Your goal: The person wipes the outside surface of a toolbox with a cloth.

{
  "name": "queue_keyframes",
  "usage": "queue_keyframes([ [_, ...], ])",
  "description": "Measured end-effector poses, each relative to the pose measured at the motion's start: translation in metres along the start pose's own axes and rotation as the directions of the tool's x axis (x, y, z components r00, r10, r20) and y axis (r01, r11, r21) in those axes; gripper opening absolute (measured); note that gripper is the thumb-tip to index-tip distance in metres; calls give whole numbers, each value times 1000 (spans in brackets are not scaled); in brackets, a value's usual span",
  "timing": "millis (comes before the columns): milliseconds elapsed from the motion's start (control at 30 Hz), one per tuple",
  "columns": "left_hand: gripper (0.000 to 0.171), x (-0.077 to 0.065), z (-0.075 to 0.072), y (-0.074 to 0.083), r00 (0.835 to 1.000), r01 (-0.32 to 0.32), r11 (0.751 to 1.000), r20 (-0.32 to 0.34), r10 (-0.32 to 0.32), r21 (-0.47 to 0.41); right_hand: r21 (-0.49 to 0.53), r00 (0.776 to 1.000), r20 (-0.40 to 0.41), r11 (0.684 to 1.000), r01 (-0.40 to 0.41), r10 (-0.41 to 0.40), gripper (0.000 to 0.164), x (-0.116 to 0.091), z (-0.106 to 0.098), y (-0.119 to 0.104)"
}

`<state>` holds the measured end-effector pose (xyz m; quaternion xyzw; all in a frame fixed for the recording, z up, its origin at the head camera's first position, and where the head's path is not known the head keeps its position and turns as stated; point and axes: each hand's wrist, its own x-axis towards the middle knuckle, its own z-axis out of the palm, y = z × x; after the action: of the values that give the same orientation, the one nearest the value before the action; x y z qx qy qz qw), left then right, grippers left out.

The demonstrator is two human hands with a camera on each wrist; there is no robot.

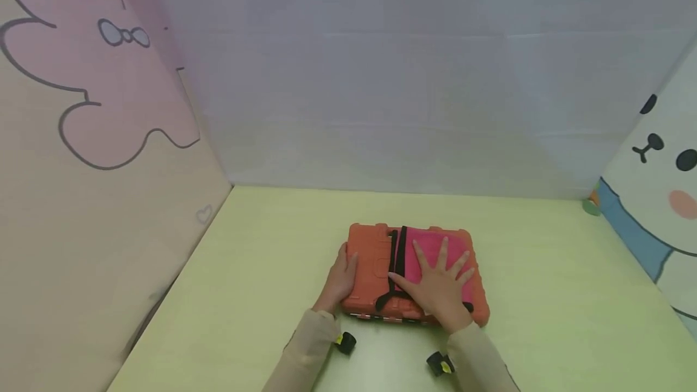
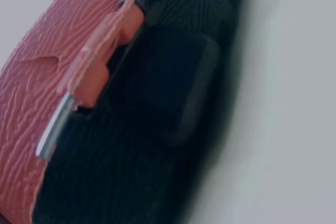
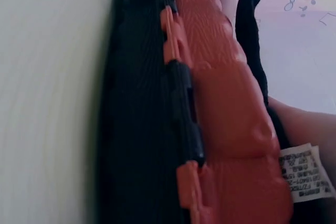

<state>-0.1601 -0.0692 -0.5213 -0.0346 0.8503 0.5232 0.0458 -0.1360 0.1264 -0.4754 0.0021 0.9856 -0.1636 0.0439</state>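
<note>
An orange-red plastic hard case (image 1: 366, 286) with a dark lower half lies flat on the table, its hinged side towards me. My left hand (image 1: 340, 278) holds its left edge, thumb over the top and fingers along the side. On the lid's right part lies a folded pink cloth (image 1: 425, 244) with black trim and black straps. My right hand (image 1: 442, 288) presses flat on this cloth, fingers spread wide. In the right wrist view, a white printed label (image 3: 305, 174) hangs from the cloth beside the hinges (image 3: 185, 111). A metal pin (image 2: 55, 127) shows in the left wrist view.
The pale yellow table (image 1: 261, 247) stretches to both sides of the case. A plain light curtain (image 1: 408, 95) closes off the back. Side panels carry a pink cartoon figure (image 1: 125, 77) on the left and a white one (image 1: 672, 198) on the right.
</note>
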Motion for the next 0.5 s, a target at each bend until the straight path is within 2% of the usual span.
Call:
queue_keyframes([
  [267, 58, 1, 3, 5, 1000, 6, 1000, 1, -6, 4, -2, 1000, 9, 1000, 1, -1, 100, -1, -2, 5],
  [500, 58, -1, 1, 4, 1000, 7, 1000, -19, -7, 18, -13, 1000, 21, 1000, 15, -15, 101, -1, 0, -1],
])
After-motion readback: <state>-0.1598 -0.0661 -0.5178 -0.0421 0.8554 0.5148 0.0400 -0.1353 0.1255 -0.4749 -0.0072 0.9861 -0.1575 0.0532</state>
